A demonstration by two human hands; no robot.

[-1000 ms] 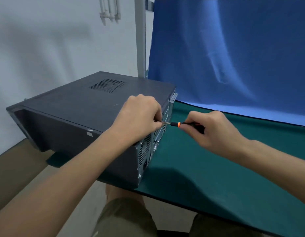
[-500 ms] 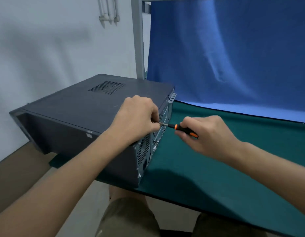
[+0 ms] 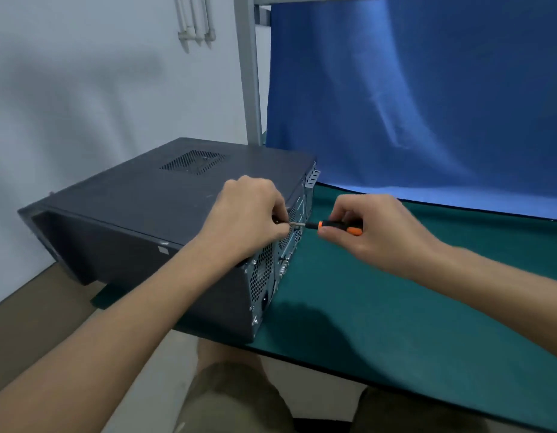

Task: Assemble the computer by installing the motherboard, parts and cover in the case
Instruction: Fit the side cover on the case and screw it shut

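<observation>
A dark grey computer case (image 3: 139, 214) lies on its side on the green mat (image 3: 380, 307), its cover on and its perforated rear panel (image 3: 264, 276) facing right. My left hand (image 3: 249, 217) rests on the case's top rear edge, and its fingertips pinch the metal shaft of a screwdriver (image 3: 330, 227) right at the rear panel. My right hand (image 3: 380, 232) grips the black and orange handle, which lies about level and points left at the case. The tip and any screw are hidden behind my left fingers.
The case overhangs the mat's left and near edges. A blue cloth backdrop (image 3: 427, 104) hangs behind the table. A grey metal post (image 3: 249, 73) stands just behind the case. A white wall is on the left, and my knees show below the table edge.
My right hand has shifted its hold on the handle, so more of the orange and black grip shows. The left hand stays pinched at the shaft and the case has not moved.
</observation>
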